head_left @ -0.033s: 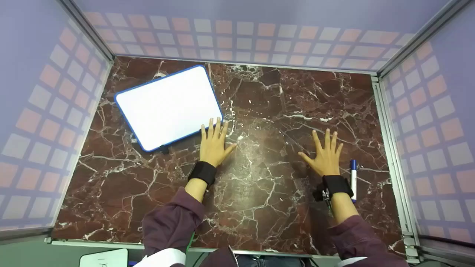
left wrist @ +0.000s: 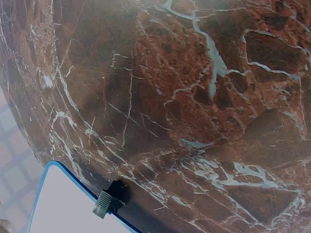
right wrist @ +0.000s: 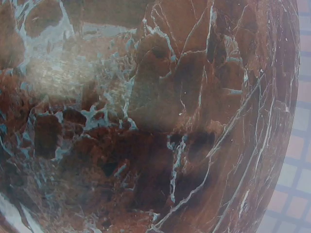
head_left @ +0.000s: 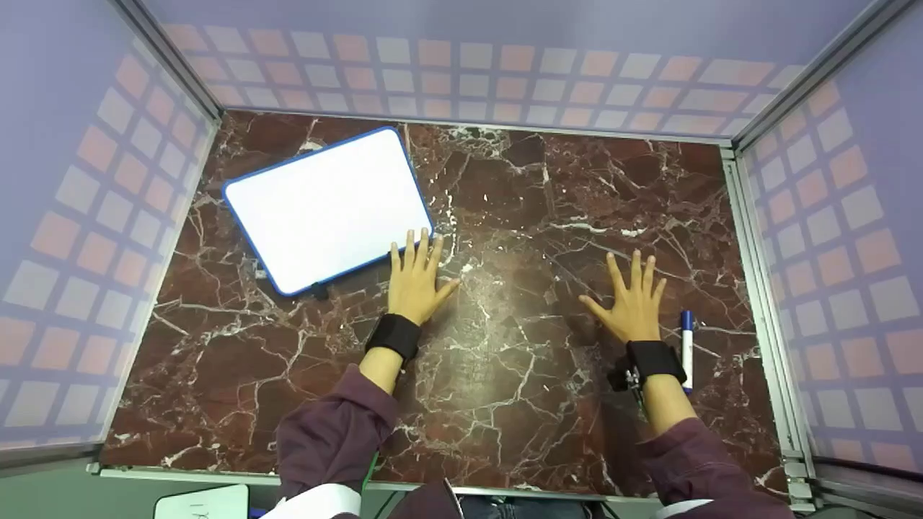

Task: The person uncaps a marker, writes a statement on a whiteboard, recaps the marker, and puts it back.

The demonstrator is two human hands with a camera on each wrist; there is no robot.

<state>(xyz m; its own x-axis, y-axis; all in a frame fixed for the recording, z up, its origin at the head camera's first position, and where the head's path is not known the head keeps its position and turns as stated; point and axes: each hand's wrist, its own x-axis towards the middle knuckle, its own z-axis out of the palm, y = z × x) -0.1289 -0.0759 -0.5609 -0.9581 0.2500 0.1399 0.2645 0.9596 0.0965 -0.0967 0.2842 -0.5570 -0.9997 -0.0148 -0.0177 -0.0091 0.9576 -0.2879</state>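
Note:
A white whiteboard with a blue frame lies at an angle on the left of the marbled table. My left hand is spread palm down, its fingertips overlapping the board's near right corner in the head view. A small dark clip sits on the board's edge, seen in the left wrist view. On the right, my right hand is spread flat with its thumb pointing left, holding nothing. Just to the right of that wrist lies a marker with a blue cap and white barrel.
The brown marbled table is bounded by metal rails and by walls with pink and white squares on three sides. A second white board with dark marks shows below the table's front edge, at lower left.

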